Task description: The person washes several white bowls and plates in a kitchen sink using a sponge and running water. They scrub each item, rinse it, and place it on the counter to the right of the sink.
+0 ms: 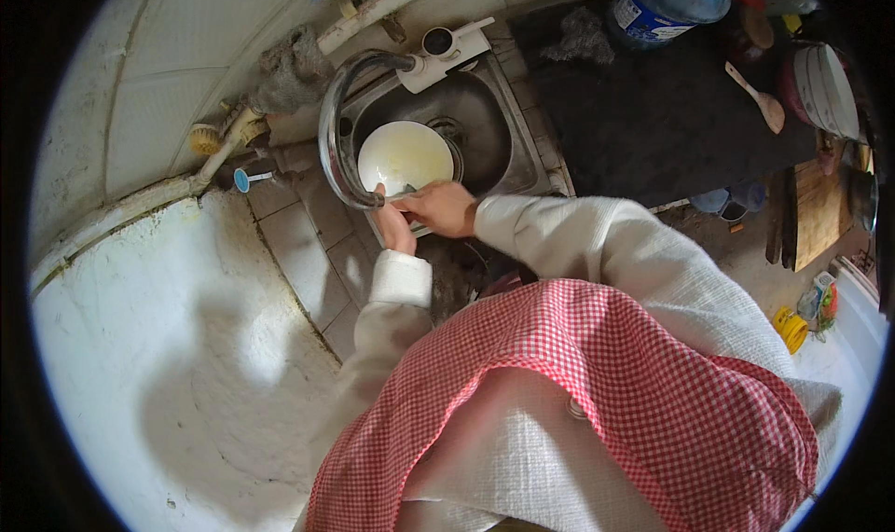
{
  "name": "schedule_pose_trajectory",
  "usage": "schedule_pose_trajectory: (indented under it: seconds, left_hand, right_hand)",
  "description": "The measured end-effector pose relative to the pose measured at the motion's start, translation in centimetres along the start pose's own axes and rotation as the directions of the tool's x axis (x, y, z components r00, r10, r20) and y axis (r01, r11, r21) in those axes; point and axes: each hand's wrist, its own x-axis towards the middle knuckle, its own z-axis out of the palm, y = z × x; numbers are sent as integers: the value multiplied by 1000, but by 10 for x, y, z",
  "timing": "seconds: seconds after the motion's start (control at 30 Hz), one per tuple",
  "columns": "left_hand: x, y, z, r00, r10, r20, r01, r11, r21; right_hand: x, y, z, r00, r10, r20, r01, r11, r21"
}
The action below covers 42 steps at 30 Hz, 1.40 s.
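A white dish point(405, 156) with a yellowish, wet-looking inside is tilted over the left part of a stainless steel sink point(482, 126). My left hand point(396, 226) is at its near edge, thumb up against the rim and the other fingers mostly hidden. Close beside it, my right hand point(442, 209) is curled, back upward, over the same edge. A small dark grey-green scrap shows by its fingertips; what it is cannot be made out. The curved chrome faucet spout point(330, 112) arches round the dish's left side, its tip just above my left hand.
A white faucet base point(426, 74) stands behind the sink. On the black counter point(650, 126) are a steel-wool-like scrubber point(580, 37), a large water bottle point(664, 11), a wooden spoon point(756, 98) and stacked bowls point(825, 91). A pale pipe point(224, 147) runs along the left wall.
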Motion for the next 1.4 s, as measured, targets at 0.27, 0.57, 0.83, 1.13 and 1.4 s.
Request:
schedule_pose_trajectory:
  seconds: [0.27, 0.57, 0.83, 1.13, 1.4]
  left_hand:
    - [-5, -6, 4, 973, 218, -69, -215, 975, 49]
    - [-13, 9, 7, 998, 21, 62, -21, 1000, 3]
    - [1, 16, -14, 906, -260, 335, 212, 962, 173]
    - [6, 80, -14, 526, 117, 842, -835, 261, 485]
    - [44, 46, -25, 744, -125, 657, -495, 557, 667]
  right_hand:
    - [5, 3, 10, 981, 168, 93, -169, 986, 2]
    - [5, 1, -1, 983, 54, 175, -56, 998, 6]
    - [2, 21, -14, 952, 3, 305, -9, 1000, 18]
    - [61, 46, -95, 644, 57, 763, -492, 795, 356]
    - [72, 45, -85, 911, 32, 411, -217, 885, 411]
